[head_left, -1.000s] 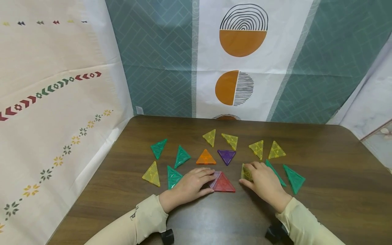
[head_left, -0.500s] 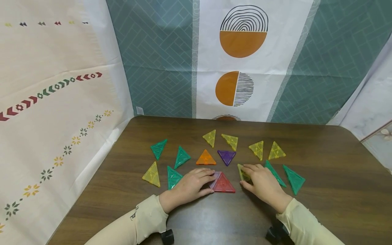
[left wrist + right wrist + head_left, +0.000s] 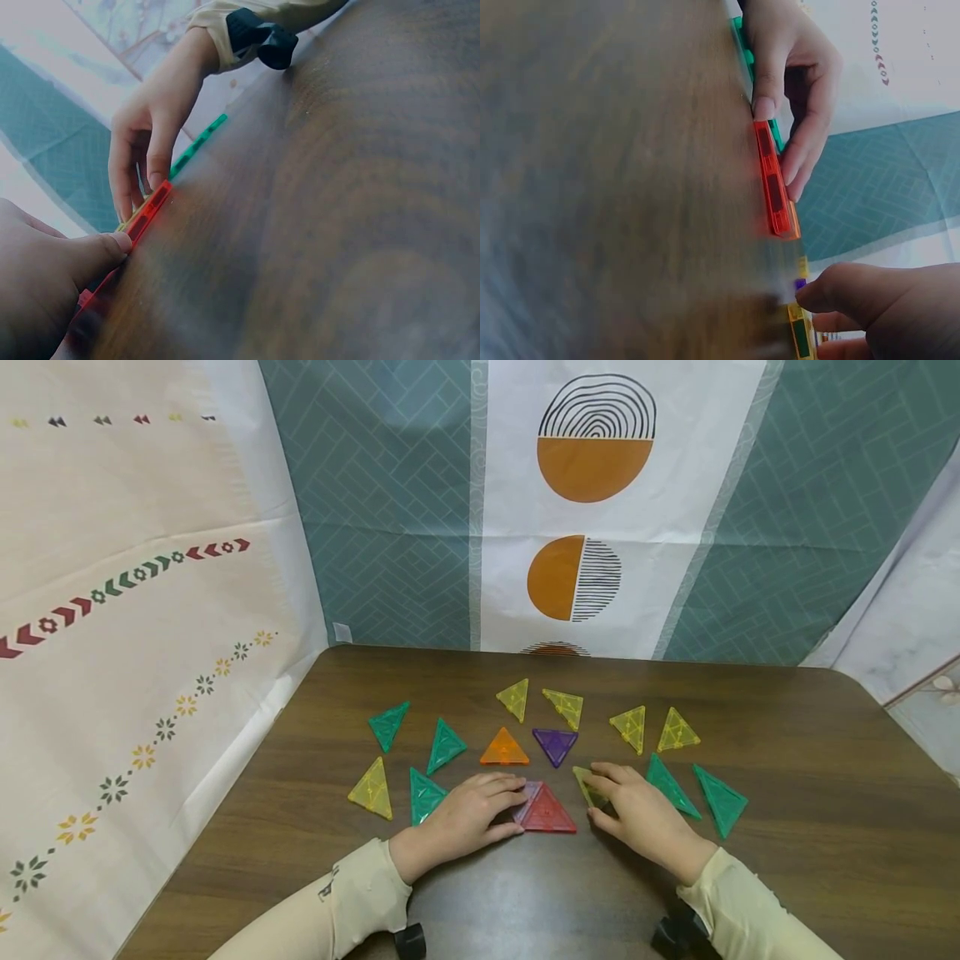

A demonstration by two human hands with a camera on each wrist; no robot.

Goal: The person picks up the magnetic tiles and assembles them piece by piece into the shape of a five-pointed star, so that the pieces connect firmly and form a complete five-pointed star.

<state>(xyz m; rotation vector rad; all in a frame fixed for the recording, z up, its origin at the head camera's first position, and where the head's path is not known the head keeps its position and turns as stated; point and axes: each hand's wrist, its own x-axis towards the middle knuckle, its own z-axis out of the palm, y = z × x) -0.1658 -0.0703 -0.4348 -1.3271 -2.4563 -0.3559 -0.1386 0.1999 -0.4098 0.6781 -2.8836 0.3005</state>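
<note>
My left hand [image 3: 468, 814] holds a light purple triangular magnetic tile [image 3: 528, 797], its fingertips at the far side and thumb at the near side. Most of that tile is hidden under the hand. A red triangular tile [image 3: 550, 812] lies flat against its right side. My right hand [image 3: 645, 810] pinches a yellow triangular tile [image 3: 587, 783], partly covered by the fingers, a short gap to the right of the red one. In the right wrist view, the right thumb is at the edge of the yellow tile [image 3: 801, 337], and the left thumb touches the red tile's end.
Beyond the hands lie an orange tile [image 3: 505, 748], a purple tile [image 3: 556, 744] and several yellow tiles [image 3: 628, 727]. Green tiles [image 3: 722, 797] flank both hands, one partly behind the left wrist. Patterned cloth [image 3: 375, 527] hangs behind the brown table [image 3: 840, 760].
The yellow tile in my right hand has slid left toward the red tile and turned slightly. More of the green tile behind that hand shows. My left hand has stayed in place.
</note>
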